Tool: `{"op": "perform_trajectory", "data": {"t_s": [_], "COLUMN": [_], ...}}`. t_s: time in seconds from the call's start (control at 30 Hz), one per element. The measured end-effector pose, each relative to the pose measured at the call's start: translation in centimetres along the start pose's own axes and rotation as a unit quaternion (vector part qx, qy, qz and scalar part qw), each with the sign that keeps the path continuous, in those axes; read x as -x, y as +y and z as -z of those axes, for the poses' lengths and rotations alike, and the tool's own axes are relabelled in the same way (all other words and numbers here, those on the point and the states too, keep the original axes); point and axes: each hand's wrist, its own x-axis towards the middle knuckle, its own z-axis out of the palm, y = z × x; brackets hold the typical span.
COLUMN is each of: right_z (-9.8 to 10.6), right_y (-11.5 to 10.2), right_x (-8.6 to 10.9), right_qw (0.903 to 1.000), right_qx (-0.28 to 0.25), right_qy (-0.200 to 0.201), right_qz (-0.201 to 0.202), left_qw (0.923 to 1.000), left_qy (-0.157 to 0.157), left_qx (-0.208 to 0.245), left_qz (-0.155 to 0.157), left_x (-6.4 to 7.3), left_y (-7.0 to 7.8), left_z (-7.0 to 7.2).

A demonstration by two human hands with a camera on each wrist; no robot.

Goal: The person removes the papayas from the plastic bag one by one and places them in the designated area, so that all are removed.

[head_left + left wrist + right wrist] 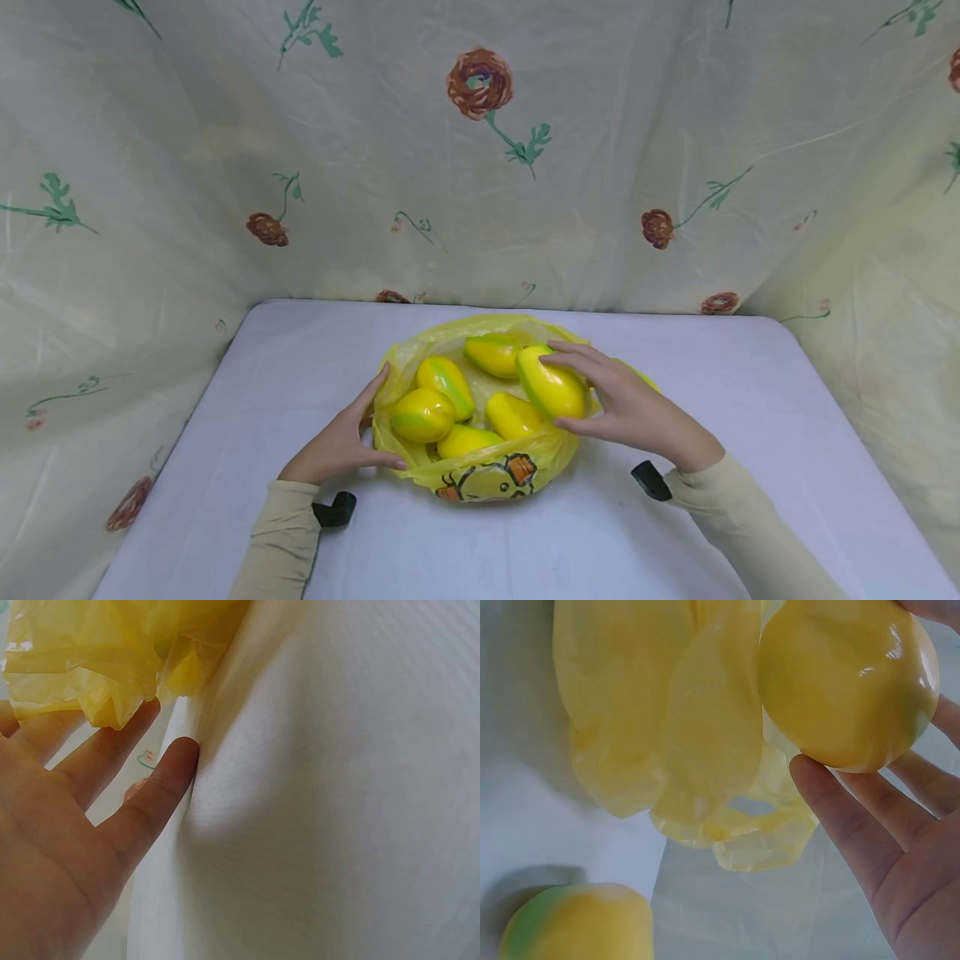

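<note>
Behind the right hand (622,404), a second mango (636,372) shows only as a sliver. The held mango (555,387), glossy yellow tinged green, is gripped by curved fingers and thumb over the yellow bag's (551,460) right rim, between the table's (300,358) side edges. The left hand's (337,442) spread, nearly straight fingers touch the bag.

Yellow-green mangoes (423,415); yellow bag (561,458) with orange-and-black cartoon (487,482); lilac-white table (510,550); cream curtain (375,125) with green-leaved, rust-red flowers (480,92).
</note>
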Motion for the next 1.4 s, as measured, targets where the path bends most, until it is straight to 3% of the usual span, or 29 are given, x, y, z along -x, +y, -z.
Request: {"op": "perform_trajectory", "data": {"t_s": [0.27, 1.4], "right_z": [0.0, -0.3], "right_y": [0.4, 2.6], "right_x": [1.1, 5.8], "right_qw": [0.9998, 0.9986], "right_qx": [-0.003, 0.017], "right_qy": [0.022, 0.044], "right_qz": [0.002, -0.022], "left_qw": [1.0, 1.0], "left_qy": [-0.001, 0.0], "left_qx": [0.002, 0.001], "left_qz": [-0.005, -0.007], "left_x": [0.0, -0.1], "left_y": [0.0, -0.2], "left_z": [0.0, 0.0]}}
